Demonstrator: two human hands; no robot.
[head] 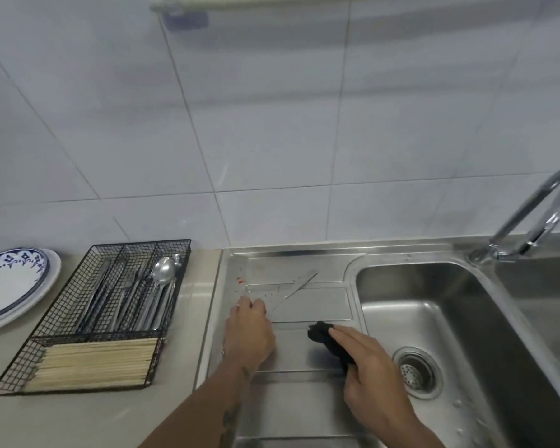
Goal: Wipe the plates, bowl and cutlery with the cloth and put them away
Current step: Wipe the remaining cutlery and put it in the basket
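Observation:
On the steel drainboard (311, 307) lies a table knife (296, 287), its blade pointing up and to the right. My left hand (249, 331) rests over the knife's handle end, fingers curled on it. My right hand (369, 373) presses a dark cloth (320, 334) flat on the drainboard, just right of the left hand. A black wire cutlery basket (91, 318) on the counter holds spoons (164, 270), forks, knives and a bundle of wooden chopsticks (94, 363). Stacked plates with a blue pattern (10, 282) sit at the far left.
The sink basin (434, 318) with its drain strainer (416, 371) lies right of the drainboard. A chrome tap (537, 218) arches over the sink at the right. A second basin starts at the right edge. Tiled wall behind; red crumbs (240, 281) speckle the drainboard's far left.

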